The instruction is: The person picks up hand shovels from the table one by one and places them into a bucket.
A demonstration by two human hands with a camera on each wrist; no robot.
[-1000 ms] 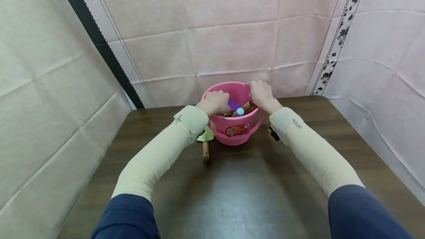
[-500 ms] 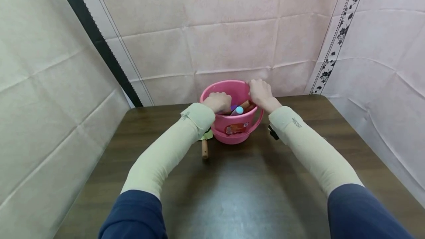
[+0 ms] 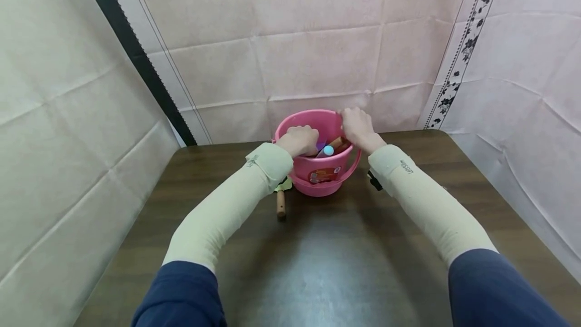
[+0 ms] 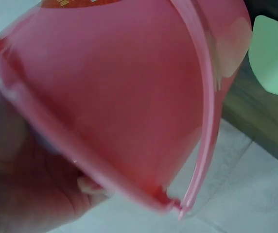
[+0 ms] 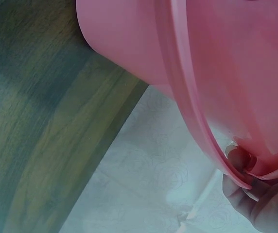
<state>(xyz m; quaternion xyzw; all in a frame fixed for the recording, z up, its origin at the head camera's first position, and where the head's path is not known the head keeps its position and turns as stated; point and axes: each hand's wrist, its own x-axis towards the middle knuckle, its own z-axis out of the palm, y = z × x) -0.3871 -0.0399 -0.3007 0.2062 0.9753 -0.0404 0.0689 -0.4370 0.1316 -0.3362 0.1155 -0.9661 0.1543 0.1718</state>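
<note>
A pink bucket (image 3: 313, 168) with a handle lowered across its front stands near the table's back edge. My right hand (image 3: 357, 127) grips its right rim; in the right wrist view, the fingers (image 5: 238, 158) curl round the rim where the handle joins. Over the left rim, my left hand (image 3: 300, 140) reaches into the bucket. Its fingertips are hidden inside, and I cannot tell whether they hold anything. Beside it in the bucket show a light-blue-ended item (image 3: 328, 151), brown wooden handles (image 3: 337, 142) and a bit of purple (image 3: 320, 145).
A small trowel with a light green blade (image 4: 275, 58) and wooden handle (image 3: 281, 205) lies on the brown table (image 3: 317, 266), left of the bucket. A pale cloth (image 3: 313, 64) hangs close behind the table and along both sides.
My left hand has moved slightly right and deeper into the bucket, covering more of the purple item. The right hand keeps its grip on the rim.
</note>
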